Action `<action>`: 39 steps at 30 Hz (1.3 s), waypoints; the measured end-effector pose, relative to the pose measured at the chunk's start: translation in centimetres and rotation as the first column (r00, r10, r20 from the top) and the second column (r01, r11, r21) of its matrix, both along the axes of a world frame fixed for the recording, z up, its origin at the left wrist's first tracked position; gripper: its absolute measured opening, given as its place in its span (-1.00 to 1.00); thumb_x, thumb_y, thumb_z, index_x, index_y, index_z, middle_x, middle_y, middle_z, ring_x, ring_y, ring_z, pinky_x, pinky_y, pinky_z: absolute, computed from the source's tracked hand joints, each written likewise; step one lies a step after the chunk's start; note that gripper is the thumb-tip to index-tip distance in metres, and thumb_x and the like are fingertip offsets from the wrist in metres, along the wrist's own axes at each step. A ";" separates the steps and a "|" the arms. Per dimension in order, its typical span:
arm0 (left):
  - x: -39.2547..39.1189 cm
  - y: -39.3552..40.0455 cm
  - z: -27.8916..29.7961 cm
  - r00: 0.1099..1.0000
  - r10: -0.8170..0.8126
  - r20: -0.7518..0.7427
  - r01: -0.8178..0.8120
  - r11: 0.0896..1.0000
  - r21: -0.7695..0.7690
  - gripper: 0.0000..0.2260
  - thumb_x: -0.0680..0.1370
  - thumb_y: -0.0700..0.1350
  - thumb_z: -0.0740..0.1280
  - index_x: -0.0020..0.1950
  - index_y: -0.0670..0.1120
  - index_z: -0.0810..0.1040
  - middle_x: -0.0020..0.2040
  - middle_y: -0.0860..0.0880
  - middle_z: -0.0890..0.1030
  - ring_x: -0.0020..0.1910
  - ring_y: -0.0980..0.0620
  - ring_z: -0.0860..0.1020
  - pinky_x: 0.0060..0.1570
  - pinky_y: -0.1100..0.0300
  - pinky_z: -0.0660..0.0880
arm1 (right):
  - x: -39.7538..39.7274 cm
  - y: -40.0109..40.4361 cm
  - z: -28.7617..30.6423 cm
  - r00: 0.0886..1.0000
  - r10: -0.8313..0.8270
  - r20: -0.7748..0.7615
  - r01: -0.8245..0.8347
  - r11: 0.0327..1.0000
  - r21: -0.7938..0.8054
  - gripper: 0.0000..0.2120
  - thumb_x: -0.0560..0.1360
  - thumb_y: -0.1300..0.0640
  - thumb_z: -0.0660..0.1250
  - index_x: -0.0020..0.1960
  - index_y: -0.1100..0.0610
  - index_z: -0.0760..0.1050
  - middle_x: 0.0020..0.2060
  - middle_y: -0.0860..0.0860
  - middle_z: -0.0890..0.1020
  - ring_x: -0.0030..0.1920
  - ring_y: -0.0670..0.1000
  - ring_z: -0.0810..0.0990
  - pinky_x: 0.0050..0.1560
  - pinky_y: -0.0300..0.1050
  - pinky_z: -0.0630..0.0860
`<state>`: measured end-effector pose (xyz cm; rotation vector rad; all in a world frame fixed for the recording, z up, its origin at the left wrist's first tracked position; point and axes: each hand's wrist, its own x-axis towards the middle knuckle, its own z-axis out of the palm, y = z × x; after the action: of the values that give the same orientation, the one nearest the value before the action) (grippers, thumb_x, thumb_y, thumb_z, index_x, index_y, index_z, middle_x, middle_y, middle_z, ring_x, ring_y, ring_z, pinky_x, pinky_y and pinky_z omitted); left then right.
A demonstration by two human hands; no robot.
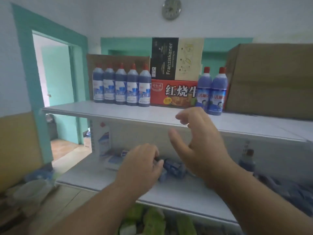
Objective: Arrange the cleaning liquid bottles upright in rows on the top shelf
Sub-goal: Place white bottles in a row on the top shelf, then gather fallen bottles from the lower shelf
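On the white top shelf (pixel 118 111) several blue cleaning liquid bottles with red caps (pixel 121 85) stand upright in a row at the left. Two more bottles (pixel 210 91) stand upright further right. On the lower shelf (pixel 177 192) a blue bottle (pixel 174 167) lies on its side. My left hand (pixel 142 165) has its fingers curled round the dark end of that lying bottle. My right hand (pixel 201 145) hovers just above and to the right of it, fingers spread and holding nothing. Another bottle (pixel 247 160) stands at the lower shelf's right.
A red carton (pixel 172 94) with a black box (pixel 165 58) on it sits between the two bottle groups. A big cardboard box (pixel 271 78) fills the top shelf's right. White packets (pixel 111 158) lie on the lower shelf's left, and green packages (pixel 152 221) below. A doorway opens left.
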<state>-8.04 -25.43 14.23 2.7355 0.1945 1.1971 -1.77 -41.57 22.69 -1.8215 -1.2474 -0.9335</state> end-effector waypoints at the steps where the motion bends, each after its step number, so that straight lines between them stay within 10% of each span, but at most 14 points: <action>1: -0.3 -0.7 -1.7 0.999 -0.020 -0.041 0.019 1.000 -0.008 -0.84 0.48 0.11 0.23 -0.12 0.03 0.41 -0.21 0.07 0.45 -0.20 -0.02 0.45 -0.21 0.04 0.42 | -0.6 -1.5 -1.7 0.999 0.007 -0.037 -0.007 1.000 -0.007 -0.70 0.51 -0.07 0.29 0.15 0.07 0.47 -0.03 -0.16 0.41 -0.01 -0.21 0.38 -0.03 -0.39 0.32; 27: 20.9 15.1 -15.3 0.740 -0.119 -0.662 0.168 0.986 0.011 -0.41 0.43 -0.01 0.49 0.43 -0.05 0.42 0.37 -0.13 0.43 0.34 -0.18 0.39 0.23 -0.05 0.41 | 9.6 7.0 -14.9 0.834 -0.399 -0.381 0.306 0.909 -0.282 -0.79 0.52 0.04 0.39 0.09 0.07 0.47 -0.06 -0.12 0.45 -0.08 -0.20 0.35 -0.06 -0.52 0.30; 35: 24.3 16.6 -16.4 0.813 -0.175 -0.556 0.409 0.851 0.329 -0.57 0.09 -0.07 0.52 -0.05 -0.08 0.63 -0.15 -0.16 0.52 -0.14 -0.24 0.53 -0.16 -0.08 0.51 | 14.6 6.7 -17.0 0.820 -0.404 -0.405 0.305 0.908 -0.288 -0.82 0.49 0.18 0.41 -0.08 0.04 0.40 -0.17 -0.08 0.46 -0.19 -0.15 0.35 -0.22 -0.42 0.33; 39: 23.0 15.5 -14.7 0.831 -0.261 -0.492 0.390 0.904 0.178 -0.57 0.12 -0.02 0.48 -0.04 -0.05 0.59 -0.13 -0.12 0.56 -0.17 -0.23 0.56 -0.17 -0.01 0.49 | 18.4 5.8 -18.4 0.797 -0.381 -0.469 0.288 0.922 -0.259 -0.91 0.51 0.20 0.37 -0.06 0.12 0.45 -0.13 0.01 0.52 -0.21 -0.01 0.46 -0.30 -0.31 0.30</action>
<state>14.97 -9.91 -0.46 3.0743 -0.4157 0.5017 16.60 -35.77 4.28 -2.2892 -0.6945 -0.4599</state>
